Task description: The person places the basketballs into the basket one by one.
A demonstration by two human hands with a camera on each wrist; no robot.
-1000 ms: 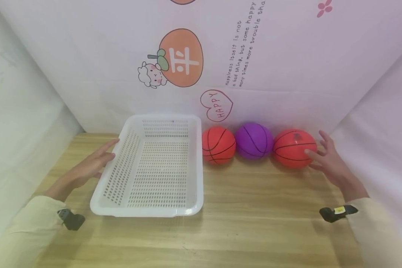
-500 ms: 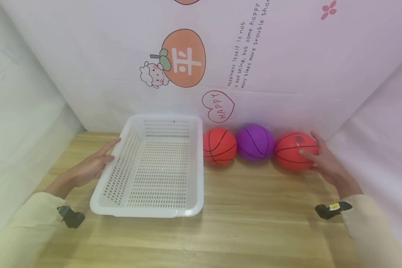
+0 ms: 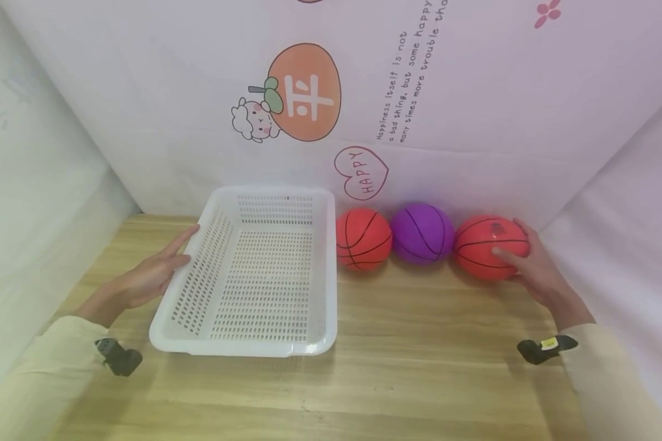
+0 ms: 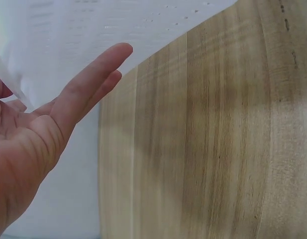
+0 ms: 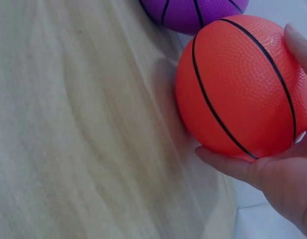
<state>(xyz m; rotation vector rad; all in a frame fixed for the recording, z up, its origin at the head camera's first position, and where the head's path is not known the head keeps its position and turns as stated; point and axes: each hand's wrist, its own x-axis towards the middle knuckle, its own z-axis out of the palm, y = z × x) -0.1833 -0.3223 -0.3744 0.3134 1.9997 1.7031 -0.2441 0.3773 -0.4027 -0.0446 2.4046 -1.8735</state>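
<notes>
At the left of the head view, my left hand [image 3: 149, 278] holds the side rim of a white plastic basket [image 3: 322, 294]. In the left wrist view, fingers [image 4: 93, 79] lie along the outside of the basket's wall [image 4: 143, 22], and another fingertip shows beyond the rim. My right hand [image 3: 543, 275] grips the rightmost red toy basketball [image 3: 488, 260] from its right side. Its thumb and fingers are spread round the ball, as the right wrist view shows the ball [image 5: 238, 89] between them. Part of that hand is hidden behind the ball.
A purple ball [image 3: 422, 233] and another red ball [image 3: 364, 239] stand in a row between the basket and the held ball. Behind them rises a printed white cloth wall [image 3: 463, 165], with cloth also at both sides. Everything stands on a wooden tabletop [image 3: 419, 367].
My right hand has moved left onto the right red ball, and its fingers have come round it. The left hand stays at the basket's rim; the basket and other balls keep their places.
</notes>
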